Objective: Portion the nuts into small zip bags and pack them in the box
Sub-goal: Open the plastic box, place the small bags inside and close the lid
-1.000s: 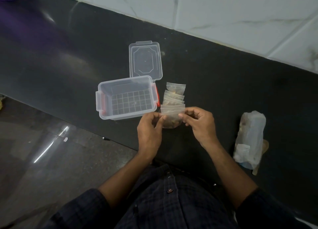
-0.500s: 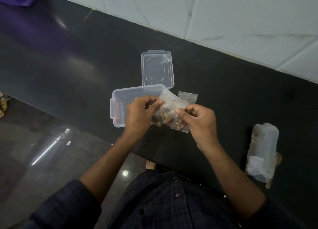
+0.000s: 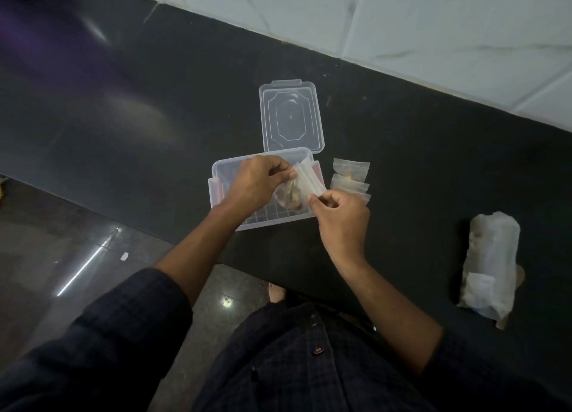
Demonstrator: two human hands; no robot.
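Note:
A small clear zip bag of nuts (image 3: pixel 297 191) hangs over the open clear plastic box (image 3: pixel 223 170). My left hand (image 3: pixel 257 182) pinches its top left corner and my right hand (image 3: pixel 340 216) pinches its top right corner. The box has red side latches and a grid-patterned floor, partly hidden by my hands. Its loose clear lid (image 3: pixel 291 117) lies flat just behind it. A short stack of filled zip bags (image 3: pixel 351 176) lies on the counter to the right of the box.
The dark counter (image 3: pixel 433 179) runs diagonally, with a pale tiled wall behind it. A larger crumpled plastic bag of nuts (image 3: pixel 489 266) lies at the right. The counter's near edge drops to a glossy floor on the left.
Both hands have carried the nut bag from in front of the stack leftwards to above the box; the stack of bags is in plain sight again.

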